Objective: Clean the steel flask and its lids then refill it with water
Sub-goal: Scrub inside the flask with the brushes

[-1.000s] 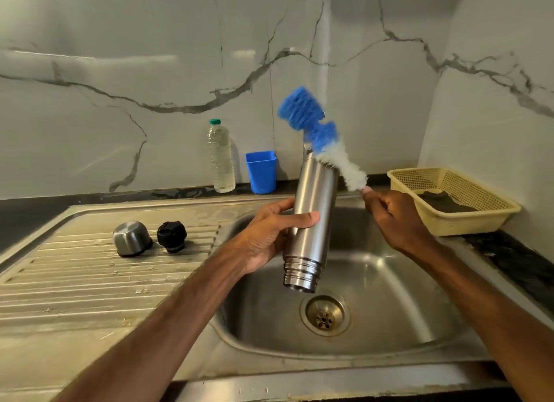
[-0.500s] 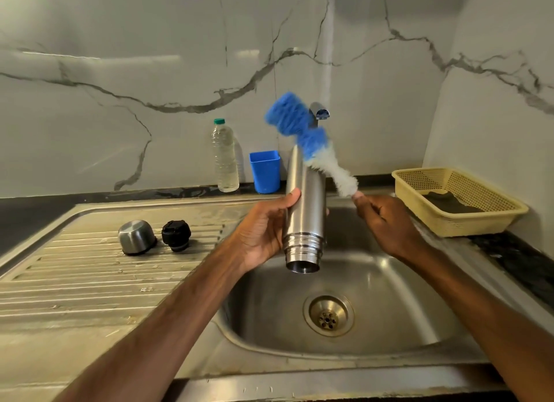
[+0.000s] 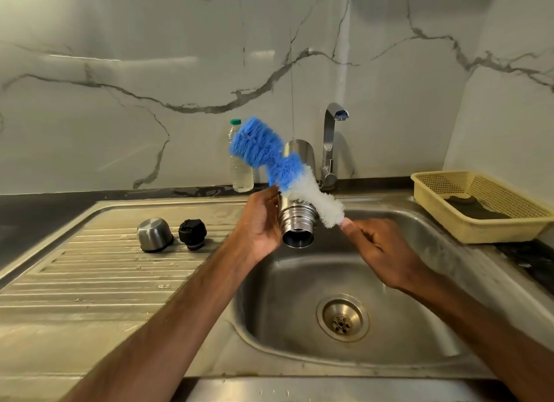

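Observation:
My left hand (image 3: 260,221) grips the steel flask (image 3: 296,221) over the sink basin (image 3: 299,281), its open threaded mouth tipped toward me. My right hand (image 3: 380,251) holds the handle of a blue-and-white bottle brush (image 3: 278,164). The bristles lie across the flask's outer side. On the ribbed drainboard (image 3: 90,275) at the left stand the steel cup lid (image 3: 154,234) and the black stopper lid (image 3: 192,233). The tap (image 3: 331,143) rises behind the flask, with no water running.
A clear plastic water bottle (image 3: 241,161) with a green cap stands at the wall behind the brush. A yellow plastic basket (image 3: 479,206) holding a dark cloth sits on the counter at right. The drain (image 3: 342,320) lies in the basin floor.
The flask has tilted so its mouth points more toward me and has risen. The brush has swung left and lower across the flask, uncovering the tap. The blue cup is hidden now.

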Tool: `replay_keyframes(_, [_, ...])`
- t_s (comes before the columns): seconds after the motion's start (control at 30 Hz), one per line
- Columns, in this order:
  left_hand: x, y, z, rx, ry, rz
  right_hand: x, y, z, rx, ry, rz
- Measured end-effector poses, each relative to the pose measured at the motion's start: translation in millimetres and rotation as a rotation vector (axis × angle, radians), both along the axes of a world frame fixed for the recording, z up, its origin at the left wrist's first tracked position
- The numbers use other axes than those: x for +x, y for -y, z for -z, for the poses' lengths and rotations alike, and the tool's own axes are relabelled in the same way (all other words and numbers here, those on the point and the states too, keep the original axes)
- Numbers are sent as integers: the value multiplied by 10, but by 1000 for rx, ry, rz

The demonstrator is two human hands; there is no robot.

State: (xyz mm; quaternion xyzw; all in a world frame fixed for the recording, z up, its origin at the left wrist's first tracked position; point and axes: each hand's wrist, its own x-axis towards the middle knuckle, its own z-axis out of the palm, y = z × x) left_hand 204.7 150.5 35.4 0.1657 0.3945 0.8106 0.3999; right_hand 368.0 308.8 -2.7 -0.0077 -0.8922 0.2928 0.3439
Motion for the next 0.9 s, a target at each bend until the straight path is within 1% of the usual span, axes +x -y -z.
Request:
replay_keyframes(0.17, [-145, -14, 71, 103, 105, -23, -5, 21, 13, 79, 23, -27])
replay_keyframes(0.23, [-145, -30, 64, 113, 131, -23, -1, -9, -12, 79, 23, -12])
replay_keyframes(0.47, [-6, -39, 50, 74, 103, -11, 12, -16, -22, 85, 36, -5])
replay_keyframes(0.6, [-16, -23, 38, 64, 68, -54, 34, -24, -49, 100, 60, -4])
replay_keyframes(0.8, [46, -15, 20, -45, 49, -62, 54, -95, -86, 42, 43, 113])
replay_keyframes(0.9, [75, -35, 43, 12, 50, -70, 52, -36, -69, 59, 48, 41])
